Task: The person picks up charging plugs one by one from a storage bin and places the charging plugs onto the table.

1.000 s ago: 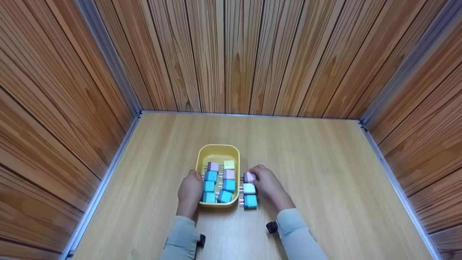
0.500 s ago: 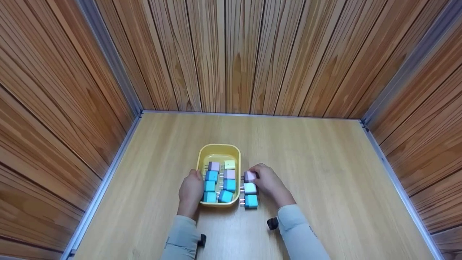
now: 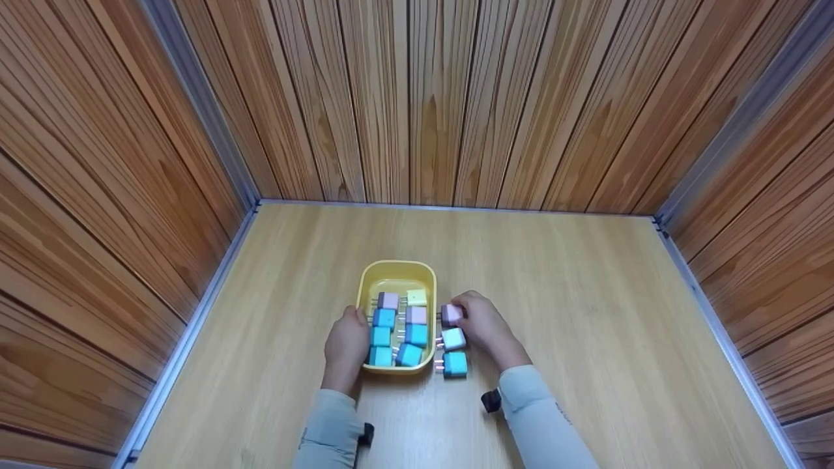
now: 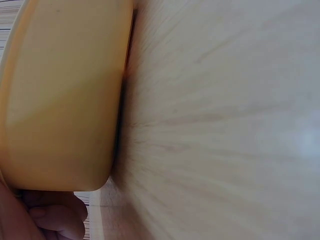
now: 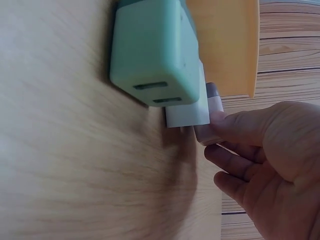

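Note:
My right hand [image 3: 483, 326] pinches a pink-and-purple USB wall charger [image 3: 451, 315] between thumb and fingers, just right of a yellow plastic bin [image 3: 397, 264]. In front of it on the table lie a white charger [image 3: 453, 339], slightly turned, and a teal charger [image 3: 455, 365]. Both have their prongs toward the bin. The right wrist view shows two USB slots in the teal charger [image 5: 155, 55]. On the bin's left side, my left hand [image 3: 346, 342] grips the wall near the rim. Two columns of chargers lie inside the bin, among them a pale yellow one [image 3: 416, 298].
The wooden tabletop [image 3: 560, 280] extends around the bin on all sides. Wood-plank panels [image 3: 430, 104] with metal edge strips enclose it at the back, left and right. Small black wrist cameras sit at both cuffs.
My right hand has shifted slightly away from me with the pink-and-purple charger, widening its gap to the white one. The white charger has turned a little. The left hand keeps its hold.

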